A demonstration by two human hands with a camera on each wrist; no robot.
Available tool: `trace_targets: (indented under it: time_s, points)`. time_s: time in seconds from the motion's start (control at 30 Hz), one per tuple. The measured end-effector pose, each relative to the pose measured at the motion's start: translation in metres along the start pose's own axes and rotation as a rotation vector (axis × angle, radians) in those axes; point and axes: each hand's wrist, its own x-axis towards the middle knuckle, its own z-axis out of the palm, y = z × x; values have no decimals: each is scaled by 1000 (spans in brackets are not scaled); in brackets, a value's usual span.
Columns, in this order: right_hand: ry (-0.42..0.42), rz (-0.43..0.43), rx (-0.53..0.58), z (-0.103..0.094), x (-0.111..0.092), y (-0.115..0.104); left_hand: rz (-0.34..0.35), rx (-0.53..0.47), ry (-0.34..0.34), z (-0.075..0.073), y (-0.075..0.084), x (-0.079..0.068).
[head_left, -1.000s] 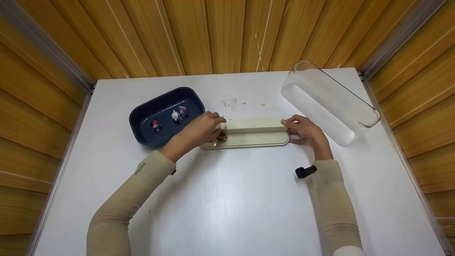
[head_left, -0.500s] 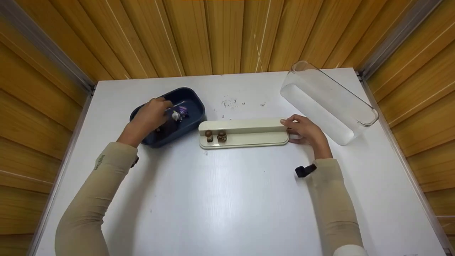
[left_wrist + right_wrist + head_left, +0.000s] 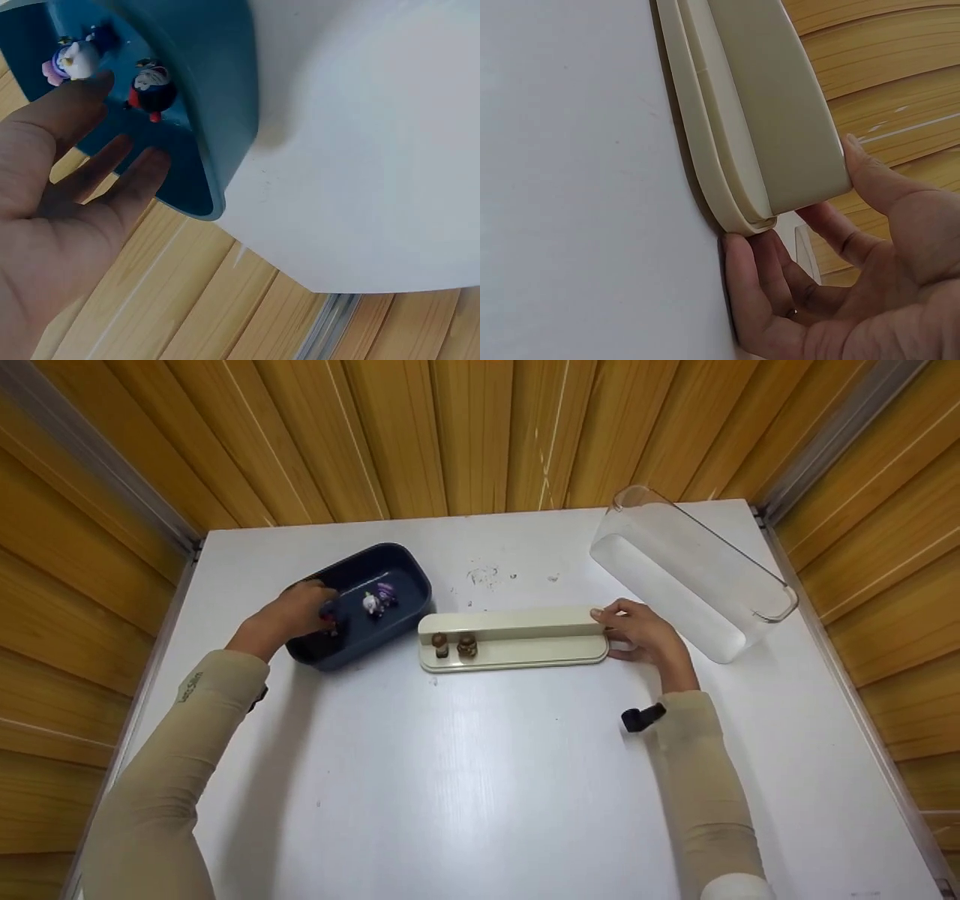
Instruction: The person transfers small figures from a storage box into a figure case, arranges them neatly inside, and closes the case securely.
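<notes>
**L hand (image 3: 289,611) by red-and-black toy (image 3: 154,88), R hand (image 3: 646,636) on stand (image 3: 536,649)**

Ctr-left, head view: L hand at left end of navy tub (image 3: 375,639), thumb & fingers apart, nothing seen in grip. Red-and-black toy's in tub, just beyond fingertips; L hand much nearer than R hand. L-wrist view: toy's pale face twd top of frame, red bit twd bottom; squat, no clear long axis. White toy (image 3: 371,604) & purple toy (image 3: 386,594) to its right. Ctr: stand, long axis approx level across frame, 2 brown toys (image 3: 440,645) at left end. Right of ctr: R hand pinches stand's right end, thumb on top edge. Upper right: clear box (image 3: 690,577).
</notes>
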Motion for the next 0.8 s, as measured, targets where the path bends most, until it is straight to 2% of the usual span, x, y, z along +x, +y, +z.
trace_targets:
  time_s: [0.17,0.33,0.47,0.6,0.8]
  points:
    - [7,-10,-15,3,-2,-2,-23,10,-56,7,-1,1]
    - [9,2,1,2,-3,-1,-27,31,-4,14,-2,4]
    - [2,17,17,2,-3,1,-45,3,35,18,-5,6]
    - [-12,25,22,2,-4,0,-61,-39,45,18,-7,9]
    - [2,-2,5,2,-3,-4,-79,-43,47,12,-9,12]
